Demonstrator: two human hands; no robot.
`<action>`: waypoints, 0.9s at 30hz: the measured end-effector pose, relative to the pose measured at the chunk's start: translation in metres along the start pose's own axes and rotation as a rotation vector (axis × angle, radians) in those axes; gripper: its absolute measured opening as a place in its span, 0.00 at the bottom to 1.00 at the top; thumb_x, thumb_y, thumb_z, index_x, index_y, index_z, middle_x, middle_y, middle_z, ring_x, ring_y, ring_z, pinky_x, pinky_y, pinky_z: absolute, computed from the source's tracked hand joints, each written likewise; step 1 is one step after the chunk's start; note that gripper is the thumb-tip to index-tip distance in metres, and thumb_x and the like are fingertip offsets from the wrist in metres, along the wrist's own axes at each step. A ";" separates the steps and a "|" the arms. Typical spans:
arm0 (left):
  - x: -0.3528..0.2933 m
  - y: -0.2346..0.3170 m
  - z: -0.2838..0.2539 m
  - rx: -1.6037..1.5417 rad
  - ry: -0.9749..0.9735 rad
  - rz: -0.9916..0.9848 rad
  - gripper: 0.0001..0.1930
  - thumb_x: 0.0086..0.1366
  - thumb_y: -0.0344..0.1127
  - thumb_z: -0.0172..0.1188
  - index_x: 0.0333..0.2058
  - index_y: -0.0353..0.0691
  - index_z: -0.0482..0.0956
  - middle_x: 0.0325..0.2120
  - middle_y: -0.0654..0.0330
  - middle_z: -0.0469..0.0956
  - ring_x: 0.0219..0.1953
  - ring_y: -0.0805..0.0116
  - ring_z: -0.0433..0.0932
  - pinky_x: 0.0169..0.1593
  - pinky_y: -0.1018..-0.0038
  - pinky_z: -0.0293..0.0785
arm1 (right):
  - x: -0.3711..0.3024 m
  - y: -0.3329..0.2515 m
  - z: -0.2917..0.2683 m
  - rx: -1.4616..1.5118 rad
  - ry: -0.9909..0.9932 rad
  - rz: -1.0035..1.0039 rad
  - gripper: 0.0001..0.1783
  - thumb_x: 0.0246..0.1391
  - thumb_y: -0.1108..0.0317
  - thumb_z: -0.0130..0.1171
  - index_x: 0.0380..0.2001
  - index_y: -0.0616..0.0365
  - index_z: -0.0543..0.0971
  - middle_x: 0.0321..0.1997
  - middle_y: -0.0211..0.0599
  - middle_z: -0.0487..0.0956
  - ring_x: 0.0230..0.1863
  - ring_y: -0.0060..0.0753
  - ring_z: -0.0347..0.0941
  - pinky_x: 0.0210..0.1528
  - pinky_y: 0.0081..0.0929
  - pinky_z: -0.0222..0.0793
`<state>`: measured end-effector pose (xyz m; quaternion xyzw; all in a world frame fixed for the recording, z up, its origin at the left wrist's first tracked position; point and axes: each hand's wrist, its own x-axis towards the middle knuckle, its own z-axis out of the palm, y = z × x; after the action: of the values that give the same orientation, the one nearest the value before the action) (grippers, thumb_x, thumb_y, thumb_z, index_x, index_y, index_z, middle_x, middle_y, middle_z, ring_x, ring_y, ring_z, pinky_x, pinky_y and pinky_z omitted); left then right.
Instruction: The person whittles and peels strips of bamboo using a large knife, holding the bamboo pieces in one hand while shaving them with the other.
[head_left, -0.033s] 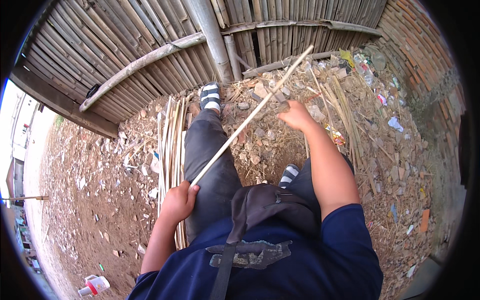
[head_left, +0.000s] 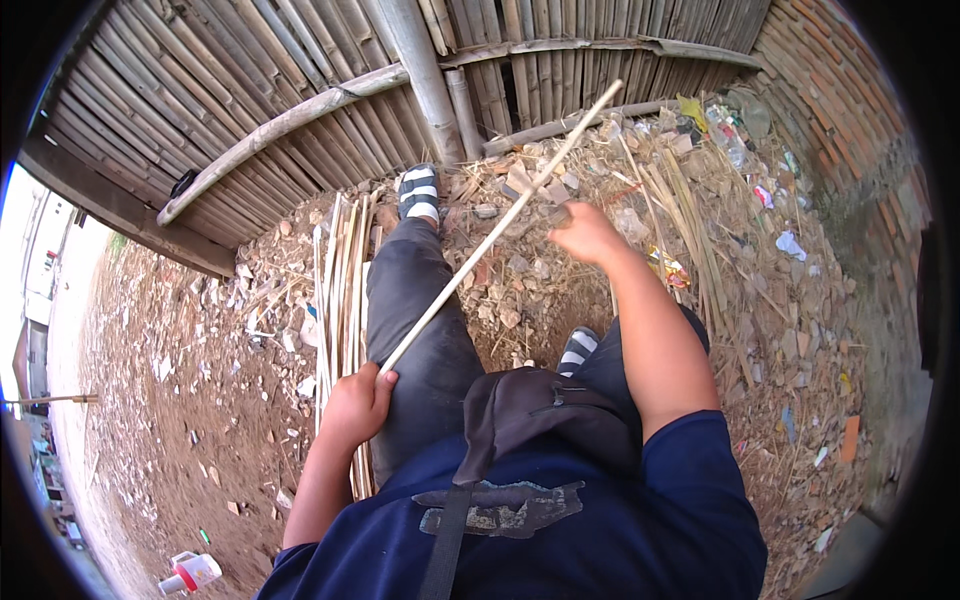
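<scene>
My left hand [head_left: 358,405] is closed round the near end of a long pale bamboo stick [head_left: 485,252], close to my left thigh. The stick slants up and away to the right, its far end near the foot of the slatted wall. My right hand [head_left: 588,236] is closed on a knife [head_left: 558,215], whose short dark blade shows by the stick's far half. Most of the handle is hidden in my fingers. I cannot tell whether the blade touches the stick.
Bundles of split bamboo strips [head_left: 340,290] lie left of my leg, with more strips [head_left: 690,225] at the right. A bamboo wall [head_left: 560,85] stands ahead, a brick wall [head_left: 850,90] at right. Rubble and litter cover the ground. A plastic jug [head_left: 195,572] lies lower left.
The stick's far end has shifted slightly up and to the left. My right hand has moved a little left with the knife. My left hand keeps its place.
</scene>
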<state>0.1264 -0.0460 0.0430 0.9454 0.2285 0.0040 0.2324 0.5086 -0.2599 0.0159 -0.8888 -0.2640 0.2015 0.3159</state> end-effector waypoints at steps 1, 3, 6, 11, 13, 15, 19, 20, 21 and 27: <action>-0.001 -0.001 0.000 0.003 -0.006 -0.017 0.19 0.73 0.44 0.56 0.28 0.34 0.70 0.19 0.37 0.75 0.27 0.32 0.77 0.32 0.46 0.71 | -0.013 -0.021 0.000 -0.018 -0.038 -0.023 0.14 0.52 0.63 0.62 0.42 0.54 0.84 0.39 0.47 0.85 0.43 0.47 0.82 0.48 0.42 0.76; 0.000 -0.003 0.003 -0.040 -0.011 0.006 0.19 0.73 0.43 0.56 0.28 0.34 0.70 0.19 0.38 0.75 0.27 0.32 0.77 0.32 0.47 0.71 | -0.023 -0.032 -0.001 -0.183 -0.154 -0.083 0.16 0.51 0.63 0.62 0.43 0.55 0.83 0.38 0.47 0.84 0.41 0.44 0.82 0.47 0.42 0.76; 0.004 0.000 0.005 -0.105 -0.038 -0.013 0.19 0.73 0.43 0.56 0.28 0.34 0.71 0.20 0.38 0.75 0.27 0.32 0.77 0.32 0.47 0.71 | -0.007 0.001 0.001 -0.020 -0.123 -0.123 0.18 0.49 0.60 0.64 0.42 0.58 0.84 0.38 0.49 0.84 0.41 0.48 0.81 0.47 0.44 0.76; 0.005 -0.001 0.000 -0.100 -0.021 0.010 0.19 0.73 0.44 0.55 0.28 0.34 0.71 0.20 0.38 0.76 0.28 0.32 0.77 0.33 0.47 0.71 | -0.006 -0.021 0.001 -0.087 -0.020 -0.054 0.17 0.48 0.63 0.63 0.41 0.57 0.84 0.36 0.49 0.84 0.41 0.48 0.81 0.47 0.43 0.76; 0.002 -0.005 0.001 -0.069 -0.011 0.017 0.19 0.73 0.44 0.55 0.28 0.34 0.71 0.21 0.38 0.76 0.28 0.32 0.77 0.32 0.47 0.71 | -0.019 -0.041 0.002 -0.111 -0.146 0.019 0.15 0.49 0.64 0.62 0.41 0.57 0.83 0.33 0.48 0.83 0.40 0.47 0.81 0.45 0.41 0.76; 0.001 -0.008 0.001 -0.078 -0.004 0.039 0.19 0.73 0.44 0.55 0.28 0.34 0.71 0.21 0.38 0.76 0.28 0.32 0.77 0.32 0.46 0.70 | -0.024 -0.040 0.012 -0.190 -0.142 -0.153 0.14 0.51 0.65 0.61 0.40 0.59 0.82 0.34 0.44 0.83 0.37 0.42 0.81 0.44 0.40 0.76; 0.009 -0.006 0.006 -0.078 -0.025 0.002 0.19 0.74 0.45 0.54 0.29 0.34 0.71 0.21 0.38 0.77 0.28 0.32 0.77 0.34 0.46 0.72 | 0.005 0.013 0.007 0.016 -0.189 0.005 0.23 0.47 0.58 0.70 0.43 0.61 0.83 0.40 0.48 0.85 0.42 0.45 0.82 0.47 0.38 0.75; 0.011 -0.005 0.006 -0.058 -0.014 0.034 0.19 0.74 0.45 0.54 0.29 0.34 0.71 0.21 0.38 0.77 0.29 0.32 0.77 0.34 0.46 0.72 | 0.010 0.023 0.002 -0.060 -0.085 -0.068 0.24 0.46 0.58 0.71 0.43 0.61 0.83 0.39 0.48 0.85 0.41 0.45 0.82 0.46 0.38 0.75; 0.014 -0.004 0.006 -0.040 -0.007 0.065 0.19 0.74 0.45 0.54 0.29 0.34 0.71 0.22 0.38 0.77 0.29 0.32 0.78 0.34 0.46 0.72 | 0.011 0.026 -0.003 -0.136 0.018 -0.137 0.25 0.45 0.57 0.72 0.43 0.61 0.83 0.39 0.48 0.85 0.41 0.44 0.81 0.46 0.38 0.75; 0.000 -0.003 0.003 -0.037 0.008 0.066 0.20 0.74 0.46 0.53 0.29 0.35 0.72 0.22 0.38 0.77 0.29 0.32 0.78 0.34 0.46 0.72 | -0.040 -0.048 -0.005 -0.251 -0.127 -0.083 0.13 0.52 0.65 0.60 0.41 0.55 0.83 0.34 0.42 0.83 0.40 0.44 0.81 0.45 0.41 0.76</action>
<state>0.1258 -0.0448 0.0386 0.9479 0.1982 0.0199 0.2486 0.4635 -0.2540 0.0593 -0.8951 -0.3431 0.2093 0.1930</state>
